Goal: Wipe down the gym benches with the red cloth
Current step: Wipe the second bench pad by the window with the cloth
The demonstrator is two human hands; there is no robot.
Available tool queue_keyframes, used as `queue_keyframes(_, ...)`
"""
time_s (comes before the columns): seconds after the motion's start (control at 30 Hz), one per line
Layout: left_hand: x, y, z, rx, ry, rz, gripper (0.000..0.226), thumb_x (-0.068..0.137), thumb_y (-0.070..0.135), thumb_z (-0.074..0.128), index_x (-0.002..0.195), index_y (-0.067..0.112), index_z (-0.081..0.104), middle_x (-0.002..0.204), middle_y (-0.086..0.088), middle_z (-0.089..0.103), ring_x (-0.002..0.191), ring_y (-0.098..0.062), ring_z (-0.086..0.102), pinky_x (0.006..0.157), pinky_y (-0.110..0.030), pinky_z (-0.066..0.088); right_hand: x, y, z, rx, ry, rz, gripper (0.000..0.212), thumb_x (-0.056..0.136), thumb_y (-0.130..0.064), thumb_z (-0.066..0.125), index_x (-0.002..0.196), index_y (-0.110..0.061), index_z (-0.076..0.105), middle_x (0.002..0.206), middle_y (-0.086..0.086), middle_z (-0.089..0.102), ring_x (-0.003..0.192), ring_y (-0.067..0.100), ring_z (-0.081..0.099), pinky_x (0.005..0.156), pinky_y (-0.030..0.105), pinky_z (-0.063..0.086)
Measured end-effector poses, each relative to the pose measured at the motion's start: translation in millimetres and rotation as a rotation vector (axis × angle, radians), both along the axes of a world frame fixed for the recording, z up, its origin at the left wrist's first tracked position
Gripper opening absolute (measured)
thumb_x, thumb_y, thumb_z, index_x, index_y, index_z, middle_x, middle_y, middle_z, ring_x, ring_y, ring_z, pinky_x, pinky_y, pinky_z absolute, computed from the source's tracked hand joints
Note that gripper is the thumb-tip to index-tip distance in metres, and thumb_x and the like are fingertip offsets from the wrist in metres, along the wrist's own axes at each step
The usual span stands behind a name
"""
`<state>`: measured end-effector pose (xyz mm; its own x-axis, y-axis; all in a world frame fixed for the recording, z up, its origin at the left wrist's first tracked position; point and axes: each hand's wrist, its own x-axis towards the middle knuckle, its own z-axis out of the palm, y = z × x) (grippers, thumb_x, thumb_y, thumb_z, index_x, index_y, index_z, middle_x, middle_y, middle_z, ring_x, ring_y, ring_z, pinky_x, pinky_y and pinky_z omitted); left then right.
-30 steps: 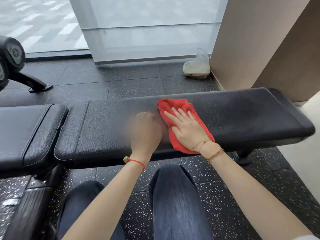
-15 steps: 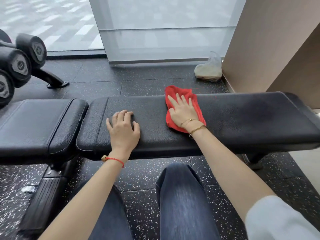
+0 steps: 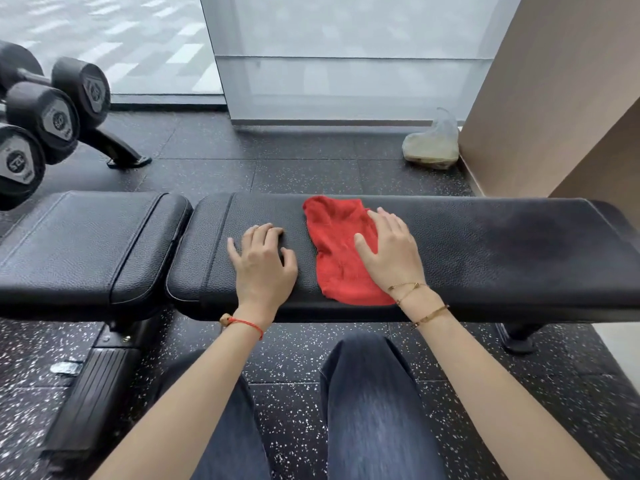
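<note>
While the left hand (image 3: 263, 263) braces, fingers bent, on the bench (image 3: 485, 258), the right hand (image 3: 391, 252) presses the cloth (image 3: 337, 251) flat-palmed; long overlapping strokes would cover best.

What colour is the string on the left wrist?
Red string, with a small tan bead; head view.

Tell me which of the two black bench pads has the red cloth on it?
The long pad on the right: the red cloth lies on it under the right hand, with the left hand beside it. The shorter pad on the left is bare.
</note>
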<state>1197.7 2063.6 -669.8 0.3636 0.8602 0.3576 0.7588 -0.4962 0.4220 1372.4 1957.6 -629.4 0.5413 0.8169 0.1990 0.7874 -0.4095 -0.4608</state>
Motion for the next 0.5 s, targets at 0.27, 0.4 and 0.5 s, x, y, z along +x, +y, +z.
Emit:
queue_keyframes(0.27,-1.4,-2.7,1.2,0.004,-0.017,-0.022,0.034,0.088,0.017,0.055,0.120,0.013,0.064,0.133,-0.003,0.061,0.133,-0.024,0.047,0.119,-0.057,0.019,1.6,-0.7,-12.4,-0.272,0.034,-0.036,0.088,0.088,-0.068,0.038,0.150,-0.007,0.020,0.161,0.013,0.007,0.149,0.030,-0.001,0.122,0.045,-0.002)
queue_keyframes(0.4,-1.8,-4.0,0.9,0.028,-0.038,-0.037,0.030,0.086,0.014,0.057,0.114,0.013,0.067,0.126,-0.004,0.065,0.128,-0.025,0.052,0.118,-0.055,0.023,-1.4,3.5,-12.3,-0.157,0.086,0.014,0.072,0.088,-0.054,0.055,0.138,-0.006,0.038,0.157,0.013,0.024,0.148,0.027,0.014,0.122,0.043,0.006)
queue_keyframes(0.5,-2.3,-5.2,0.6,0.042,-0.046,-0.052,0.028,0.086,0.014,0.054,0.111,0.014,0.067,0.123,-0.003,0.066,0.124,-0.025,0.054,0.118,-0.054,0.024,-6.7,5.1,-11.0,0.013,0.099,0.048,0.046,0.084,-0.039,0.065,0.115,-0.008,0.051,0.132,0.010,0.053,0.129,0.026,0.042,0.110,0.035,0.030)
